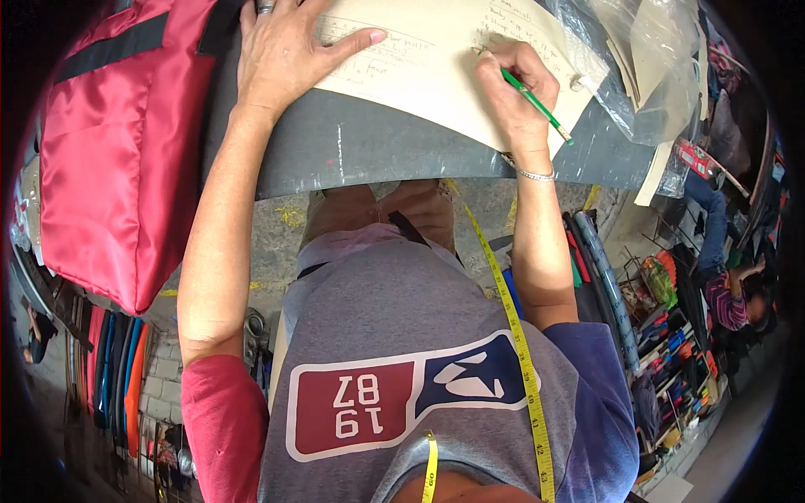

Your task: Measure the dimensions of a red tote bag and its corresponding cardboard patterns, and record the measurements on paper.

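Note:
A green pencil is pinched in my right hand, its point down on a large cream paper sheet. Handwritten lines run across the sheet's upper part, some of them close above the pencil tip. My left hand lies flat with the fingers spread, its thumb over the sheet's left part. Some of its fingertips run out of view at the top edge. The paper rests on a dark grey table with a worn front edge.
A shiny red fabric bag with a black strip stands at the left. Clear plastic and cut paper pieces lie at the table's right. A yellow measuring tape hangs round my neck. Fabric rolls stand at the right; another person sits beyond.

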Demonstrator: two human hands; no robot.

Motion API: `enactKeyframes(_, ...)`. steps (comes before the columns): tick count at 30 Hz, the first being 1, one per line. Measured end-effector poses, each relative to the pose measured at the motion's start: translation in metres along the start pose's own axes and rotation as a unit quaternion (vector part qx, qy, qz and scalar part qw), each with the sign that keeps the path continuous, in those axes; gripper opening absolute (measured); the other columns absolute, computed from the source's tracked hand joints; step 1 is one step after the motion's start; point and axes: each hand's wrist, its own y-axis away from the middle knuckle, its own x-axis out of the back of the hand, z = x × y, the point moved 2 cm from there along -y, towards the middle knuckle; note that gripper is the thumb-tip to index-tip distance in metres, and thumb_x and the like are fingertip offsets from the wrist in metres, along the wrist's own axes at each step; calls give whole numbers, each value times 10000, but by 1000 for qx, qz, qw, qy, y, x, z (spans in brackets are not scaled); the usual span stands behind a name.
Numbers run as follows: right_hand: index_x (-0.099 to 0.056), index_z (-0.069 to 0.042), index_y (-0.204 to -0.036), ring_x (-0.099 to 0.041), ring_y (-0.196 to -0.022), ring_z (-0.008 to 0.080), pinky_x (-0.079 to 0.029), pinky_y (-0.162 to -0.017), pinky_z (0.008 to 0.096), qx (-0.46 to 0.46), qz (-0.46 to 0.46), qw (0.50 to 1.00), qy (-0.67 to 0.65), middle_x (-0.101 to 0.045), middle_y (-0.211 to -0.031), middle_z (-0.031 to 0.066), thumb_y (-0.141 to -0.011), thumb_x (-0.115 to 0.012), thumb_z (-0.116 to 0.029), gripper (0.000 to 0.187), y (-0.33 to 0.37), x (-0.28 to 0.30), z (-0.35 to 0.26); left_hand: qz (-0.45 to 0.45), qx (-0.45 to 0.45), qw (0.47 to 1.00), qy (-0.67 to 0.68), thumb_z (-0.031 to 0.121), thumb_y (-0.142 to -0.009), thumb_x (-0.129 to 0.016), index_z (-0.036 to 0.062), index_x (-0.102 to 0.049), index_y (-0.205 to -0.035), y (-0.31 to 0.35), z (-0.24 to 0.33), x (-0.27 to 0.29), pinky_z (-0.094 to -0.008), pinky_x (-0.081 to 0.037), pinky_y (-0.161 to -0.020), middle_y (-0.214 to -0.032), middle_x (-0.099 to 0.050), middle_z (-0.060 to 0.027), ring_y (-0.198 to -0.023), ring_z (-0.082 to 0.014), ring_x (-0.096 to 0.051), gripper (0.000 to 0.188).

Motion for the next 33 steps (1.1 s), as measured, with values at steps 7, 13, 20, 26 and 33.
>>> enactKeyframes(7,-597,-34,-785,-513,-708,26,-454,-662,192,-3,2,1000,12,-598,-747,-41,-856,-728,13,156,0,1,0,3,-11,1000,7,645,-810,-724,78,-530,-1463,-1,-2,-2,-565,-214,-1211,-1488,-481,-151,-1490,-357,-318,888)
enactKeyframes(13,-597,-34,-779,-514,-708,27,-457,-660,195,-9,-6,1000,12,-595,-744,-40,-849,-714,24,149,-1,3,-4,5,-11,1000,12,648,-814,-718,72,-529,-1463,0,-1,-1,-563,-218,-1208,-1485,-483,-159,-1488,-362,-324,888)
enactKeyframes(20,-575,-26,-765,-515,-708,28,-449,-657,193,-13,1,1000,-20,-597,-746,-32,-850,-708,27,166,0,2,1,-3,-2,1000,12,651,-808,-721,75,-533,-1462,0,0,0,-568,-215,-1208,-1487,-482,-159,-1490,-365,-321,892)
enactKeyframes(26,-574,-22,-774,-533,-719,33,-464,-668,201,-9,-12,1000,-2,-611,-765,-22,-853,-711,23,164,0,3,5,-3,0,1000,18,655,-807,-720,74,-526,-1469,0,0,1,-572,-215,-1207,-1490,-481,-159,-1490,-365,-323,902)
enactKeyframes(33,-583,-21,-790,-553,-745,38,-477,-696,197,-2,-1,1000,8,-626,-785,-17,-857,-708,18,147,0,3,3,5,-4,1000,14,639,-809,-726,71,-536,-1460,0,0,0,-567,-217,-1207,-1478,-490,-160,-1483,-361,-333,885)
